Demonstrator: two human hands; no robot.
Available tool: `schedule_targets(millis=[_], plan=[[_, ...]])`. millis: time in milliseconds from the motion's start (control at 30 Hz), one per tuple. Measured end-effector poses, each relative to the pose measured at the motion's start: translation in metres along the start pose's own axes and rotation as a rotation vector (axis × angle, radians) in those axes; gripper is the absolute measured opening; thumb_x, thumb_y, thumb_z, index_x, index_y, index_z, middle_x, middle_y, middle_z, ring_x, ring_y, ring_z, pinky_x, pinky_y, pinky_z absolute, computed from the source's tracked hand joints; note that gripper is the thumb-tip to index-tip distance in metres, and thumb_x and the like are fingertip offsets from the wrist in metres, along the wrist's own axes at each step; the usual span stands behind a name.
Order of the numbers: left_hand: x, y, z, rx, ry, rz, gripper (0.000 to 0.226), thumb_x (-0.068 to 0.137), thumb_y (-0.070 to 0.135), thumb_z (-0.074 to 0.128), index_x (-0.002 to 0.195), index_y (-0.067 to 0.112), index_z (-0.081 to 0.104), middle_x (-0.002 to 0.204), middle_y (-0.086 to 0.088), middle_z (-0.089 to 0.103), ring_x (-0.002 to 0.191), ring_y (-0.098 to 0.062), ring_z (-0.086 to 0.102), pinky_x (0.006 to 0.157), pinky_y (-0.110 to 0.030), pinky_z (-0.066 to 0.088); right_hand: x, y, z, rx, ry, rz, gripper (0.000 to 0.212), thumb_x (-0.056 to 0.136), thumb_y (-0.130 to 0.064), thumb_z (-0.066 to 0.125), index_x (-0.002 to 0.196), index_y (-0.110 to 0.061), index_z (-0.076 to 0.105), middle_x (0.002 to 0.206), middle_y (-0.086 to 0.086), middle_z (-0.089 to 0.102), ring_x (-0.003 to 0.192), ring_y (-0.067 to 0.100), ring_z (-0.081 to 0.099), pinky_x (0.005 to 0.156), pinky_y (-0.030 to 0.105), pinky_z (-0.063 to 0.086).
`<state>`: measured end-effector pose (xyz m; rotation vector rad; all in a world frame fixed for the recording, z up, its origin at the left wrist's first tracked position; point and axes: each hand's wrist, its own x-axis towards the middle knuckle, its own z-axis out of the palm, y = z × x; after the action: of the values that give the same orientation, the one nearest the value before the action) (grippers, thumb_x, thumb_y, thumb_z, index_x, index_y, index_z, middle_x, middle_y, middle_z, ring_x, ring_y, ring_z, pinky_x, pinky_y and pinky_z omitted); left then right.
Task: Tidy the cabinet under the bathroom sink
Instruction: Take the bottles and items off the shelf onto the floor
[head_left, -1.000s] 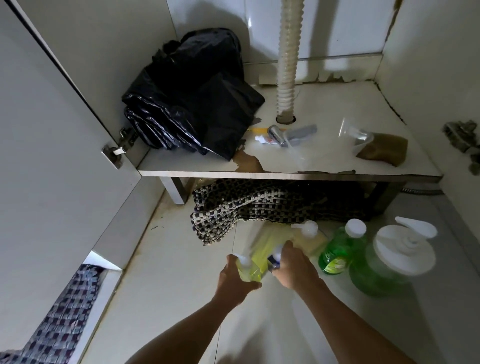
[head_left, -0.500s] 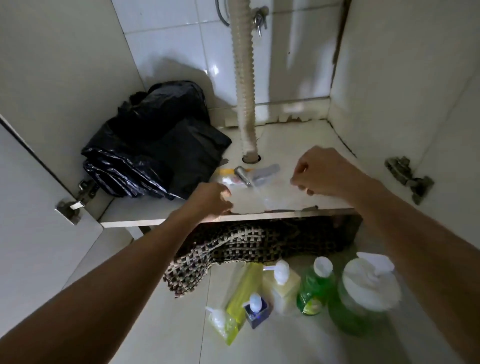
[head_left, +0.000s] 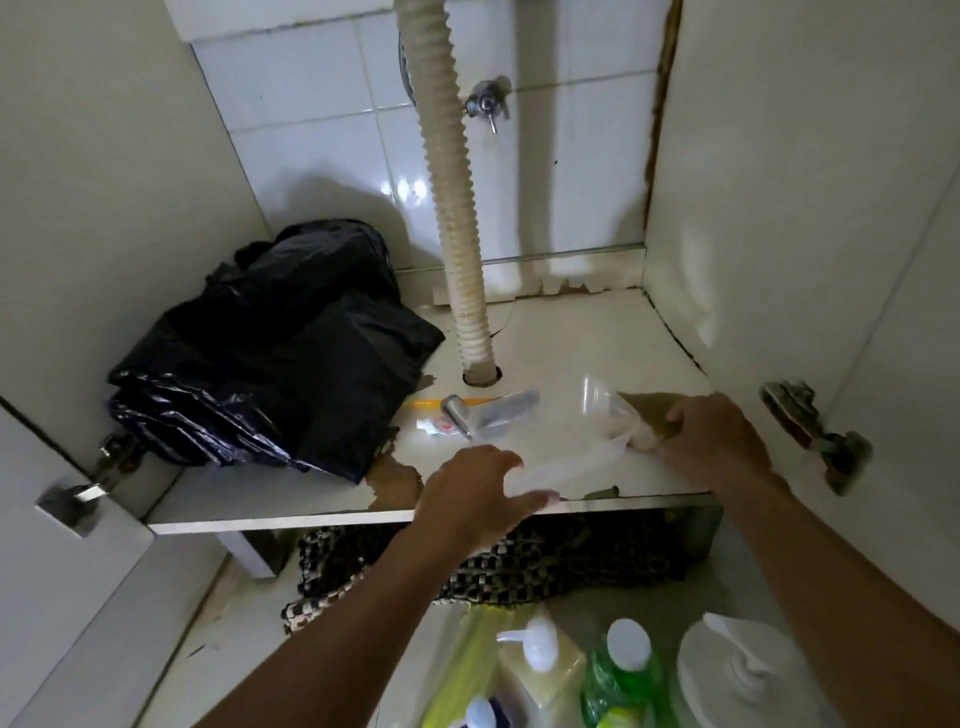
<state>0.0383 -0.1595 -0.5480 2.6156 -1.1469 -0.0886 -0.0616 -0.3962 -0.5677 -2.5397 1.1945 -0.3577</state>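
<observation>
Both hands are on the shelf (head_left: 291, 512): my right hand (head_left: 711, 441) pinches one end of a clear plastic bag (head_left: 587, 457), and my left hand (head_left: 478, 488) has fingers spread over the other end, though blur hides whether it grips. Bottles (head_left: 623, 670) already stand on the floor below, so clearing seems partly done. Left inside: a crinkled glossy black bag (head_left: 275, 353), a chrome fitting (head_left: 460, 413), and a ribbed drain hose (head_left: 452, 208) through peeling laminate.

A ribbed drain hose (head_left: 451, 197) drops past a wall valve (head_left: 485, 105) (chrome, apparently) on white tiles (head_left: 306, 98).
</observation>
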Motion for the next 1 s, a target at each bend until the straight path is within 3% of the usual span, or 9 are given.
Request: schedule_targets(millis=[133,333,467,567,667,767,900,1000], plan=[[-0.005,0.001,0.008,0.020,0.027,0.030,0.041,0.092,0.045,0.055,0.128,0.027,0.056,0.131,0.007,0.055,0.123,-0.012,0.046,0.100,-0.026,0.035,0.012,0.003,0.006,0.042,0.019,-0.010,0.023,0.084,-0.024,0.067,0.105,-0.015,0.069,0.108,0.011,0.062,0.094,0.027,0.061,0.076,0.035,0.050],[-0.004,0.005,-0.004,-0.149,0.153,-0.010,0.026,0.095,0.034,0.053,0.110,0.023,0.071,0.116,0.003,0.068,0.107,-0.013,0.059,0.093,-0.028,0.043,0.011,0.005,0.003,0.166,0.047,0.041,0.024,0.089,-0.031,0.062,0.095,-0.010,0.070,0.093,0.011,0.068,0.078,0.025,0.061,0.061,0.027,0.046],[-0.019,-0.002,-0.019,-0.206,0.259,0.093,0.023,0.092,0.031,0.059,0.104,0.018,0.074,0.108,0.004,0.072,0.101,-0.011,0.063,0.090,-0.023,0.041,0.004,-0.004,-0.018,0.219,0.047,0.061,0.028,0.091,-0.032,0.058,0.078,-0.009,0.068,0.074,0.009,0.064,0.061,0.021,0.055,0.051,0.024,0.041],[-0.040,-0.019,-0.033,-0.295,0.271,0.201,0.018,0.088,0.031,0.066,0.095,0.019,0.076,0.098,0.008,0.073,0.086,0.003,0.062,0.082,-0.019,0.044,-0.011,-0.023,-0.046,0.203,0.037,-0.002,0.021,0.088,-0.028,0.060,0.080,-0.011,0.069,0.071,0.006,0.065,0.061,0.018,0.056,0.053,0.024,0.042],[-0.054,-0.038,-0.047,-0.355,0.222,0.315,0.022,0.081,0.038,0.067,0.086,0.018,0.077,0.084,0.012,0.072,0.069,0.015,0.058,0.069,-0.009,0.043,-0.026,-0.037,-0.074,0.222,0.026,-0.041,0.011,0.083,-0.019,0.065,0.091,-0.011,0.070,0.075,0.004,0.063,0.062,0.015,0.053,0.049,0.020,0.035],[-0.070,-0.053,-0.060,-0.407,0.127,0.418,0.032,0.078,0.049,0.065,0.082,0.020,0.077,0.077,0.015,0.069,0.072,0.007,0.064,0.068,-0.013,0.051,-0.049,-0.050,-0.098,0.252,-0.012,-0.077,0.027,0.083,-0.019,0.068,0.107,-0.007,0.069,0.098,0.010,0.066,0.082,0.021,0.057,0.061,0.022,0.040],[-0.090,-0.052,-0.073,-0.334,-0.035,0.609,0.027,0.080,0.047,0.065,0.083,0.022,0.077,0.074,0.011,0.072,0.064,0.005,0.064,0.059,-0.017,0.053,-0.088,-0.065,-0.126,0.142,-0.187,-0.122,0.017,0.082,-0.025,0.071,0.095,-0.013,0.071,0.089,0.004,0.064,0.078,0.014,0.054,0.056,0.020,0.036],[-0.108,-0.038,-0.072,-0.328,-0.181,0.722,0.018,0.079,0.033,0.070,0.084,0.018,0.078,0.074,0.011,0.072,0.058,0.012,0.057,0.058,-0.006,0.045,-0.128,-0.079,-0.139,0.077,-0.371,-0.171,0.009,0.083,-0.024,0.071,0.079,-0.016,0.068,0.073,-0.004,0.059,0.073,0.013,0.051,0.053,0.017,0.037]])
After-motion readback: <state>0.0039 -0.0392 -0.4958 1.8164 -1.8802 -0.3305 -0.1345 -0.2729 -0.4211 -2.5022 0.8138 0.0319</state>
